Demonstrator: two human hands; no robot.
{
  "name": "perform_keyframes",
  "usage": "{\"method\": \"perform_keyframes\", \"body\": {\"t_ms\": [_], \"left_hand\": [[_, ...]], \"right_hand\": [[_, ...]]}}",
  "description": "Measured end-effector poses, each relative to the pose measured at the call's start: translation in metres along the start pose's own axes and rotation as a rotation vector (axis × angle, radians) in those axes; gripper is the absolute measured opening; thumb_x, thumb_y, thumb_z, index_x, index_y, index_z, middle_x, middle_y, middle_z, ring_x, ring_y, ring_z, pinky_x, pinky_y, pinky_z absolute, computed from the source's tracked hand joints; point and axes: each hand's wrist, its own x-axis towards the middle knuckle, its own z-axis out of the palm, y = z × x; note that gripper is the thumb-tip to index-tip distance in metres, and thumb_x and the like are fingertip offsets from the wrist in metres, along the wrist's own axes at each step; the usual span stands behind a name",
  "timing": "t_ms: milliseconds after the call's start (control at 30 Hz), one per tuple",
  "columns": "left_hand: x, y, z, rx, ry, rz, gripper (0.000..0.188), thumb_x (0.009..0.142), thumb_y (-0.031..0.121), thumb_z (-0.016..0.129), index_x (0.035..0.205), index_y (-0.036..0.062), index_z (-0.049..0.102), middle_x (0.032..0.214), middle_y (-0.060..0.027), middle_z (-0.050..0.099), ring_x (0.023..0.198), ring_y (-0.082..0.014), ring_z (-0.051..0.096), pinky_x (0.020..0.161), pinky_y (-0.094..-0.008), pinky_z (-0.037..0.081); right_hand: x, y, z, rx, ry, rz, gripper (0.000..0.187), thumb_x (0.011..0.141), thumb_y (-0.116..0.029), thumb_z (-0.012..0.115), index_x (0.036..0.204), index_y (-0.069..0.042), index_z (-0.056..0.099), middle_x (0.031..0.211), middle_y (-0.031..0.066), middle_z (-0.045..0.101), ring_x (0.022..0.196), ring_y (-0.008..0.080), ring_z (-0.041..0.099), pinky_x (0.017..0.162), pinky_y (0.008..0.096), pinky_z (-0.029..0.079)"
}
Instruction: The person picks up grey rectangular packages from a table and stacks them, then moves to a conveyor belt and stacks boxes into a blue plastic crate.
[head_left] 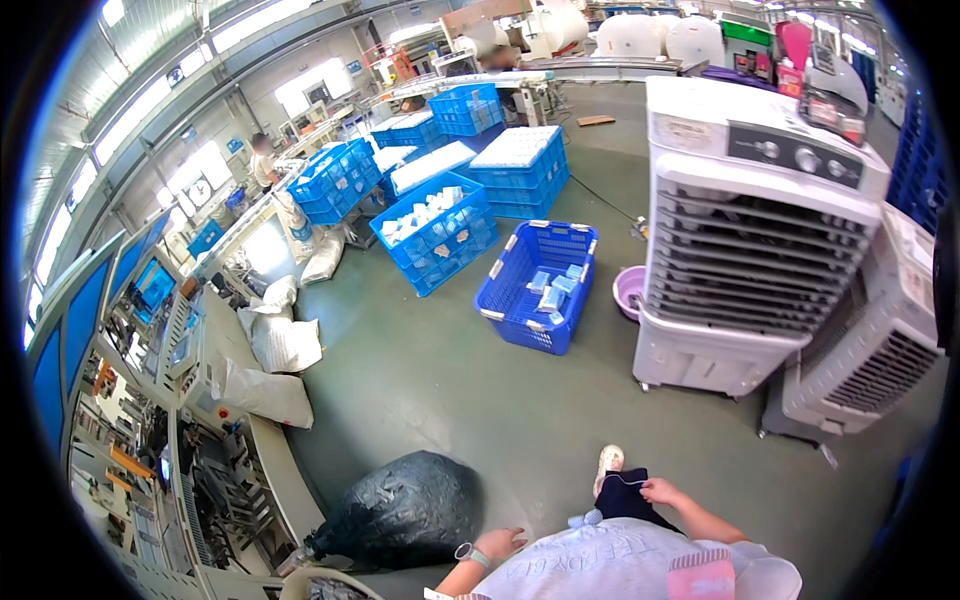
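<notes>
A thin white cord (630, 484) sits pinched in your right hand (660, 490), slightly curved across your dark trouser leg (628, 503). Nearest your left hand (500, 543), a bulging, wrinkled black plastic bag (405, 510) lies on the floor (420, 385), its narrowed end toward your left.

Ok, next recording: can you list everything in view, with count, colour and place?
Evaporative air coolers: two, white and grey, right
Basin: one, lilac, beside the front cooler
Slotted basket: one, dark blue, centre floor
Small packs: several, blue and white, in that basket
Mesh crates: at least six, lighter blue, behind it
Sacks: at least four, white, left floor
Filled plastic bag: one, black, lower left
Machine: one, pale, left edge
Large rolls: several, white, background
Pale cord: one, over dark trousers
Left hand: one, watch at wrist, lower centre
Right hand: one, apparently pinching the cord
</notes>
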Motion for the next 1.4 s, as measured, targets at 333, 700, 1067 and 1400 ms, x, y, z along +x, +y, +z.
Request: {"method": "perform_keyframes", "body": {"t_ms": [333, 700, 1067, 1400], "left_hand": [[0.168, -0.11, -0.103, -0.668, 0.204, -0.563, 0.045, 0.093, 0.038, 0.05, 0.119, 0.004, 0.061, 0.103, -0.0194, 0.067, 0.097, -0.0346, 0.064, 0.084, -0.0409, 0.049], [0.456, -0.172, -0.347, -0.932, 0.257, -0.432, 0.037, 0.093, 0.032, 0.052, 0.115, 0.0044, 0.062, 0.097, -0.0145, 0.07, 0.087, -0.0241, 0.068, 0.067, -0.0353, 0.051], [0.523, -0.193, -0.485, -0.903, 0.234, -0.537, 0.032, 0.09, 0.027, 0.055, 0.109, 0.0024, 0.064, 0.096, -0.0121, 0.07, 0.09, -0.0211, 0.067, 0.073, -0.0331, 0.051], [0.741, -0.213, -0.658, -0.813, 0.123, -0.262, 0.031, 0.091, 0.026, 0.052, 0.104, 0.0008, 0.066, 0.102, -0.0158, 0.069, 0.099, -0.0264, 0.065, 0.086, -0.0374, 0.05]], "right_hand": [[0.294, -0.302, -0.16, -0.327, 0.066, -0.421, 0.043, 0.083, -0.035, 0.062, 0.116, -0.007, 0.063, 0.104, 0.0159, 0.068, 0.097, 0.0291, 0.066, 0.085, 0.0411, 0.051], [0.501, -0.496, -0.294, 0.241, -0.051, -0.071, 0.027, 0.093, -0.024, 0.058, 0.112, -0.006, 0.06, 0.09, 0.0071, 0.068, 0.077, 0.0139, 0.066, 0.062, 0.0258, 0.05], [0.686, -0.617, -0.397, 0.349, 0.176, 0.074, 0.015, 0.092, -0.021, 0.053, 0.102, -0.012, 0.059, 0.084, 0.0042, 0.067, 0.067, 0.0127, 0.065, 0.053, 0.0255, 0.047], [0.768, -0.632, -0.473, -0.353, -0.199, -0.32, 0.027, 0.084, -0.033, 0.06, 0.093, -0.009, 0.068, 0.086, 0.0106, 0.069, 0.077, 0.0208, 0.065, 0.069, 0.0376, 0.051]]}}
